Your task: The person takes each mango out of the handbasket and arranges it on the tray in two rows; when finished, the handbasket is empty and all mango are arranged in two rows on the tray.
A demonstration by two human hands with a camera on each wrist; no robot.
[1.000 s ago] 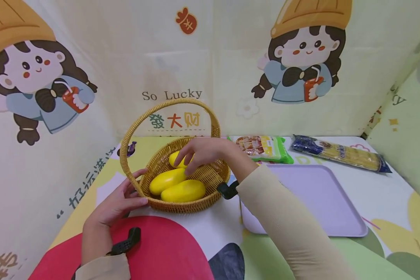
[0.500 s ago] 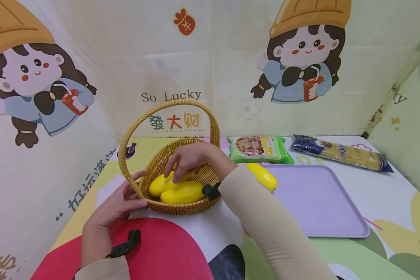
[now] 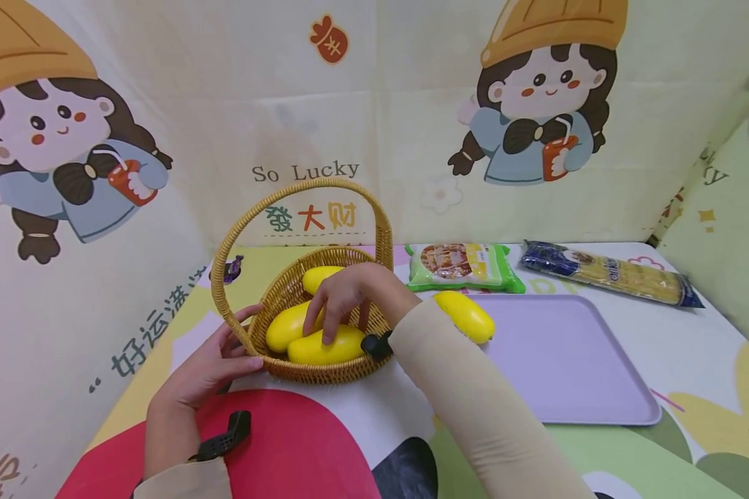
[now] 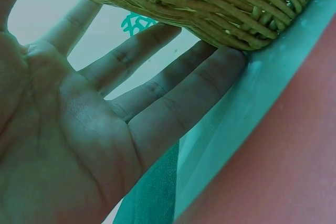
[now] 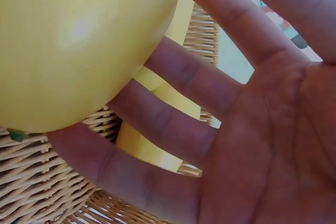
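A wicker basket (image 3: 349, 376) with a tall hoop handle holds three yellow mangoes: a back one (image 3: 318, 279), a left one (image 3: 285, 328) and a front one (image 3: 340, 346). My right hand (image 3: 356, 287) reaches in from above and grips the front mango. In the right wrist view its fingers (image 5: 163, 124) pass behind this mango (image 5: 84, 45), which has a small green stem end. My left hand (image 3: 209, 364) rests at the basket's left side by the handle's foot. Its extended fingers (image 4: 184, 103) touch the wicker underside in the left wrist view.
A lilac tray (image 3: 574, 367) lies right of the basket. Another yellow mango (image 3: 468, 317), partly behind my right sleeve, is at its back left corner. Behind stand a green-edged food packet (image 3: 462, 267) and a bag of pasta (image 3: 612, 274). A purple-wrapped candy (image 3: 234, 269) lies at the back left.
My right hand has moved from above the back mango, past the left one, to the front mango. The mango on the tray has come into sight from behind my arm. My left hand stays put.
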